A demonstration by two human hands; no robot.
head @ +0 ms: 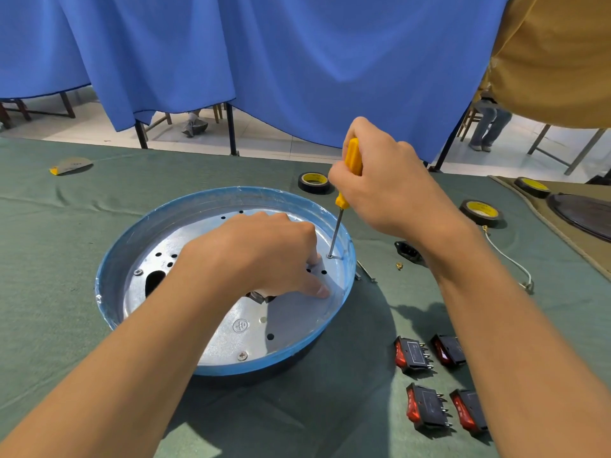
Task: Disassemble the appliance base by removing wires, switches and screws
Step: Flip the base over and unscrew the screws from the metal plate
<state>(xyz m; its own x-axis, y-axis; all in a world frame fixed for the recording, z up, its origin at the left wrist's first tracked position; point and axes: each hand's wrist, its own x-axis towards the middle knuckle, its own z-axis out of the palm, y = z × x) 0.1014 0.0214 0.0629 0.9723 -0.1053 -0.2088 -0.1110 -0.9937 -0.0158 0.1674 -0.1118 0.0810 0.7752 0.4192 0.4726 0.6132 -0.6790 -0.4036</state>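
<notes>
Open green tablecloth (49, 259) stretches left of the round appliance base (132, 246) and along its near side. The base's raised blue rim walls in the metal floor, whose right half is taken up by the left hand (264, 256) and the screwdriver (352, 157) (gripped upright by the right hand (386, 186)). To the right, four rocker switches (413, 355), a power socket (408, 251), a white wire (509, 259) and tape rolls (314, 182) crowd the cloth.

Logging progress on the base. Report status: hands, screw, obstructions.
Right hand grips yellow screwdriver, tip on far screw. Left hand presses metal plate in blue base. Two other screws still in. Nothing blocks the tip.
</notes>
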